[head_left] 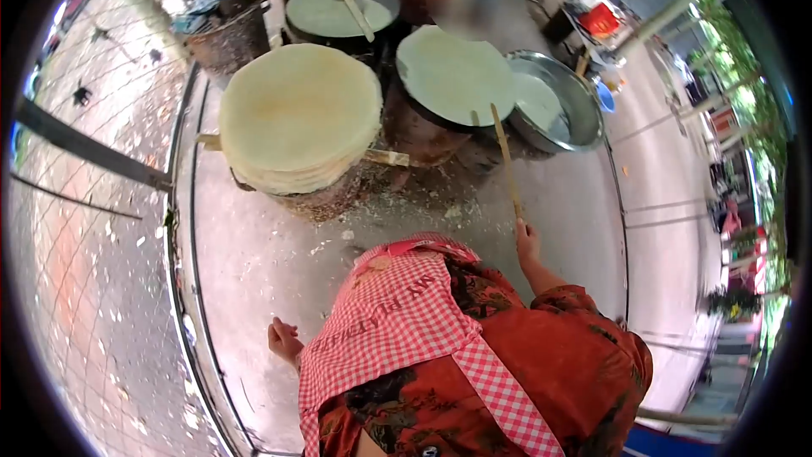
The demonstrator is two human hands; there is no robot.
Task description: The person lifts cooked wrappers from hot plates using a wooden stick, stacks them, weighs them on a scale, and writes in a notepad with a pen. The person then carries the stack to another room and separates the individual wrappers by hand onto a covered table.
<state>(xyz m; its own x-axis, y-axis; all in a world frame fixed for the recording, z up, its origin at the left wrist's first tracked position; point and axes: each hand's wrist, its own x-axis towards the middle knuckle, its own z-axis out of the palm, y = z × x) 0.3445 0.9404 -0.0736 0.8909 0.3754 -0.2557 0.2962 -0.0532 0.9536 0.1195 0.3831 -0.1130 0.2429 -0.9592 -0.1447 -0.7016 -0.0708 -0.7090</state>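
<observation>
Two bare hands: the right hand (528,243) grasping a thin, pale-brown wooden stick (507,165) near its lower end; the left hand (285,338) released, low at the side, fingers loosely bent, nothing visible in it. One round, pale greenish-white sheet (457,72), ahead of the right hand, lying over a dark, round-rimmed pan (427,115); stick tip at its near edge, contact uncertain. Step in hand, as judged: stick work at that edge. Next move, as judged, calls for a shallow tip and a light wrist, lest the sheet tear.

One thick stack of round, cream-coloured sheets (300,110), left of the pan, near it. One wide, shiny metal basin (589,129), holding whitish matter, close against the pan's right: little room there. One stretch of grey, crumb-strewn floor (575,195), open between body and pan, leaving both forearms space to swing.
</observation>
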